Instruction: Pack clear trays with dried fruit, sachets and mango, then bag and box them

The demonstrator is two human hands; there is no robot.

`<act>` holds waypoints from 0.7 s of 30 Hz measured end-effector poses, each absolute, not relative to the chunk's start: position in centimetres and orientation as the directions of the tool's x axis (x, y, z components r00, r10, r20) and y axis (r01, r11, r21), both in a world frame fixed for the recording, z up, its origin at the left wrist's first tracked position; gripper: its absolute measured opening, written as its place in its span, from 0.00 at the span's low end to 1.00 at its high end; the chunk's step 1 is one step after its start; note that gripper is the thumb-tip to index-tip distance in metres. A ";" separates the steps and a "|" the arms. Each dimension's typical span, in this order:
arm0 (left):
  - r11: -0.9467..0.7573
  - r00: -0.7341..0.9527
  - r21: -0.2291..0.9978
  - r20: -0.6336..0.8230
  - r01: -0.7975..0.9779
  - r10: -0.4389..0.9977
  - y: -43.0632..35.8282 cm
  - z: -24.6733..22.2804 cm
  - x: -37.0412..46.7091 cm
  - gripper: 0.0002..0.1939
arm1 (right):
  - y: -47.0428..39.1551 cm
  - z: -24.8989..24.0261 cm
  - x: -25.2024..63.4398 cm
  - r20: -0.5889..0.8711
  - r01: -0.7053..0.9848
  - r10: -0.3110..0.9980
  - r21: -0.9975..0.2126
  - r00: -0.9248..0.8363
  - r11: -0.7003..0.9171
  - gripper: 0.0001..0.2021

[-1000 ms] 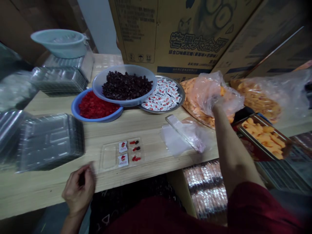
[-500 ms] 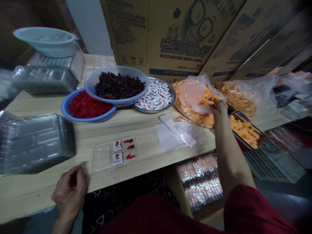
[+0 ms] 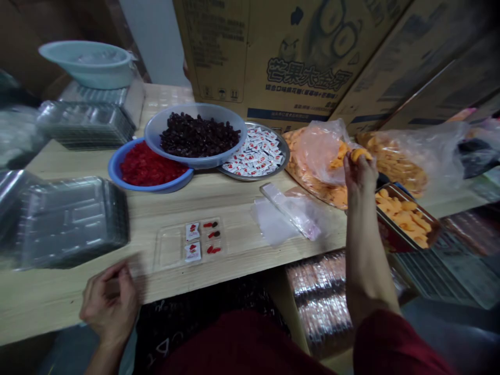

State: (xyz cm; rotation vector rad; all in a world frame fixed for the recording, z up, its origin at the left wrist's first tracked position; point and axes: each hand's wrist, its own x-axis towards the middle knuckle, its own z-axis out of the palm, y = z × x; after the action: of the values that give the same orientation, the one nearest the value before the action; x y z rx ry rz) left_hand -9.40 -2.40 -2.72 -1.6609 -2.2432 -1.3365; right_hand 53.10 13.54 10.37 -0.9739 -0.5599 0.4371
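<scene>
At the right, my right hand (image 3: pixel 360 169) pinches a curved orange candy piece (image 3: pixel 360 154) beside the mouth of a clear bag of orange candy (image 3: pixel 307 159). My left hand (image 3: pixel 110 299), loosely curled with a gap between thumb and forefinger and nothing visible in it, rests by the table's front edge. Near it lies a clear compartment tray (image 3: pixel 169 245). Two white printed sachets (image 3: pixel 192 251) fill its middle compartments. Small red pieces (image 3: pixel 213 250), two with a dark piece beside them, lie in its right compartments. The large left compartment holds nothing.
Behind stand a bowl of dark candies (image 3: pixel 199 136), a blue bowl of red candies (image 3: pixel 146 169) and a metal dish of sachets (image 3: pixel 258 156). Stacked clear trays (image 3: pixel 74 221) are at left. A box of orange candy (image 3: pixel 406 216) is at right; cardboard cartons (image 3: pixel 297 57) line the back.
My right hand has drawn back slightly from the bag's opening with an orange candy piece in its fingers. My left hand has loosened a little. The view has shifted slightly.
</scene>
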 end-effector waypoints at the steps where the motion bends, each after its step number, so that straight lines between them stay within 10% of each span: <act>1: 0.043 -0.442 0.628 0.496 0.777 0.747 -2.4 -2.0 -8.8 0.11 | 12.5 10.6 50.8 0.237 -0.146 0.638 -0.861 0.733 0.488 0.05; 6: -0.137 -0.377 0.809 0.408 0.572 0.832 -0.7 2.2 -4.4 0.11 | 7.6 7.6 32.9 0.082 -0.229 0.982 -0.966 0.168 0.120 0.16; 11: -0.222 -0.034 0.833 0.277 0.507 0.960 1.6 3.8 -3.8 0.15 | 5.6 2.4 16.1 -0.059 -0.160 0.940 -0.980 -0.337 -0.119 0.19; 21: 0.105 -0.302 0.874 0.049 0.474 0.952 1.7 -1.0 -6.7 0.12 | 7.1 -1.3 11.3 -0.008 0.008 0.971 -1.000 -0.238 -0.007 0.21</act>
State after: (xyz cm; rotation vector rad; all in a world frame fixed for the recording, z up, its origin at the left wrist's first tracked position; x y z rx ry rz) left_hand -6.74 1.69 -0.98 -2.0091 -2.6629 -1.6369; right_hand 11.27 7.12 -1.35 -1.0966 -1.3864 1.3867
